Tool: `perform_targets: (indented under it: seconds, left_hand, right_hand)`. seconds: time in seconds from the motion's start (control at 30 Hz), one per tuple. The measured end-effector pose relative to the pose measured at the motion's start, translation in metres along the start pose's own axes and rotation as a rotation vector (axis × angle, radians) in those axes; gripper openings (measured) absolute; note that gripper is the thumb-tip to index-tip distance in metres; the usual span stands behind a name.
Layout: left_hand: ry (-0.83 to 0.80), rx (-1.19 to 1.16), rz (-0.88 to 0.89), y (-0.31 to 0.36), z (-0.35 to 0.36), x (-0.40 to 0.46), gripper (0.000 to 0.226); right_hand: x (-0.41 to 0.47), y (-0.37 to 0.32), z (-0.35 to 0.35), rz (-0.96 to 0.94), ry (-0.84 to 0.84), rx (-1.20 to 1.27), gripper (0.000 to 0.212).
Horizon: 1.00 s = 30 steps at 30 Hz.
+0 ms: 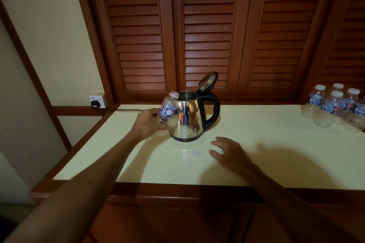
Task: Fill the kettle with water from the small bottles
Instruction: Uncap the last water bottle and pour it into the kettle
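One bottle is in my left hand, fingers curled round its lower half, and I have it tipped so the uncapped neck leans against the rim of the kettle; held that way, whatever is in it should run straight into the opening rather than down the steel side. The bottle looks clear and nearly empty, though I cannot tell for certain whether any water is left in it. The kettle stands near the middle of the tabletop, towards the back edge, with its lid swung up and back over the black handle, which faces right, so the mouth is free for pouring from the left. My right hand rests flat on the tabletop just in front and to the right of the kettle, fingers spread and holding nothing; I judge it is there to steady me and to be ready for the next bottle. A small white cap lies beside its fingertips, probably put there so I can find it again. The other bottles stand capped in a cluster at the right back corner, well apart from the kettle but within the right hand's reach. A plug sits in the wall socket past the left back corner, its cord running along the back edge behind the kettle.
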<state>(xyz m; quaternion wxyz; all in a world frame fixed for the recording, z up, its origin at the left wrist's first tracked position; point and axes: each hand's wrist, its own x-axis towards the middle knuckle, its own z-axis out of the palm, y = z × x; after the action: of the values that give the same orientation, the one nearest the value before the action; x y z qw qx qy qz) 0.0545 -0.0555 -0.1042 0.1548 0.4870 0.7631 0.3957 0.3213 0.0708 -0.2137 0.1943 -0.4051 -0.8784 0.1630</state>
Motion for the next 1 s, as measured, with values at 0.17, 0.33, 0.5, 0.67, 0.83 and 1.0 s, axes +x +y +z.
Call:
perform_targets:
  seconds: [0.17,0.33,0.5,0.67,0.83,1.0]
  left_hand:
    - [-0.101,-0.377,-0.039,-0.019,0.039,-0.035,0.061]
    - [-0.110,-0.482,-0.053,-0.029,0.061,-0.053,0.062]
    - [-0.102,-0.537,-0.022,-0.041,0.070,-0.057,0.064]
    - [-0.079,-0.530,-0.002,-0.046,0.074,-0.055,0.068]
    - [-0.083,-0.532,0.018,-0.050,0.074,-0.054,0.070]
    - [-0.078,-0.557,0.030,-0.051,0.075,-0.053,0.069]
  right_hand:
    - [-0.001,-0.002,-0.001,-0.014,0.004,-0.030,0.045]
    - [-0.003,-0.004,-0.001,-0.050,0.006,-0.092,0.044]
    - [-0.001,-0.012,-0.006,-0.097,-0.021,-0.171,0.042]
    - [0.004,-0.047,-0.005,-0.173,-0.202,0.022,0.046]
    - [0.007,-0.055,0.000,-0.262,-0.234,0.019,0.038]
    - [0.012,-0.085,-0.032,-0.193,-0.078,0.291,0.021]
